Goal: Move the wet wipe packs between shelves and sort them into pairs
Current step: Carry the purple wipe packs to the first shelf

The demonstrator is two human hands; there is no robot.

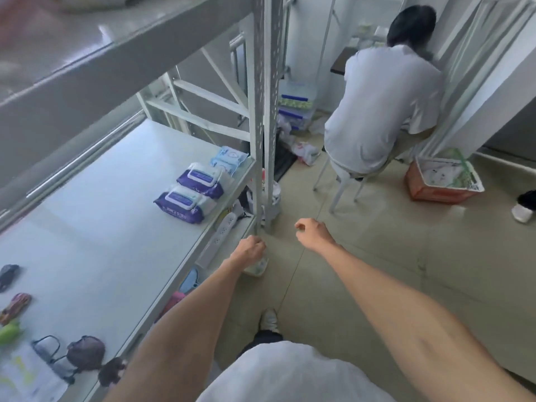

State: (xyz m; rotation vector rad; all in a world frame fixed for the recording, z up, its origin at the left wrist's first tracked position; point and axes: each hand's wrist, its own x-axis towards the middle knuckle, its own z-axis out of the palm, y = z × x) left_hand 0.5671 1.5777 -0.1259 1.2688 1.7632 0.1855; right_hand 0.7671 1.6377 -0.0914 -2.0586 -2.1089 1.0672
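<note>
Two purple wet wipe packs lie side by side on the white middle shelf, near its front edge. Two light blue packs sit just behind them at the shelf's right corner. My left hand reaches down in front of the shelf and is shut on a pale pack, mostly hidden under the hand. My right hand hovers over the floor to the right, fingers loosely curled, holding nothing.
A metal upright post stands at the shelf corner. Small pouches and toys lie on the shelf's near left. A power strip sits on the lower shelf. A person sits on a stool beside an orange box.
</note>
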